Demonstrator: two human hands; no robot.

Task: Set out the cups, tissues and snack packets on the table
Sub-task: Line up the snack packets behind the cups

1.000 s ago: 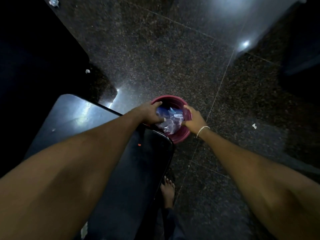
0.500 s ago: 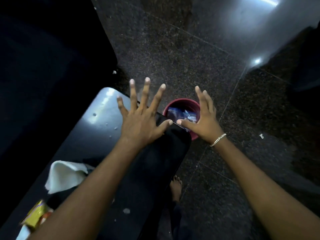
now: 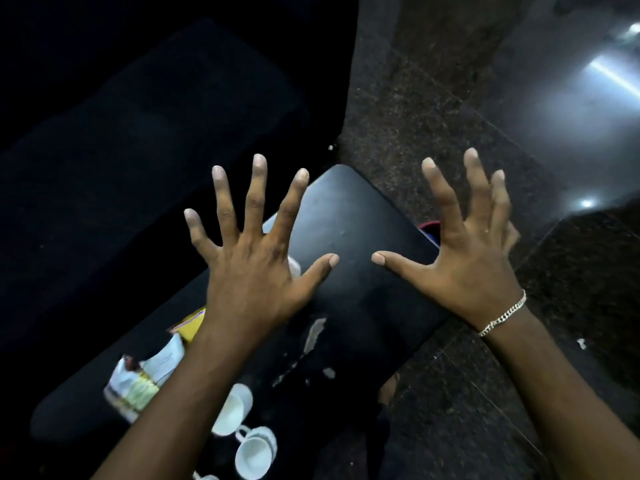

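Note:
My left hand (image 3: 252, 268) and my right hand (image 3: 467, 261) are held up over a dark table (image 3: 360, 289), fingers spread wide and holding nothing. Near the table's close end lie white cups (image 3: 254, 448), tipped on their sides, one (image 3: 232, 408) just under my left forearm. Snack packets (image 3: 135, 389) sit to the left of that arm, with a yellow packet (image 3: 190, 323) beside them. A white object (image 3: 293, 266) peeks out behind my left hand; I cannot tell what it is.
A red bucket (image 3: 429, 226) shows as a sliver past the table's far right edge, behind my right hand. Speckled dark stone floor (image 3: 433, 133) lies to the right. A dark sofa-like shape (image 3: 138, 133) fills the left. A bare foot (image 3: 389, 389) is below the table edge.
Both hands have come out of the red bucket and spread open. The view has swung left along the table, bringing the cups and packets into sight.

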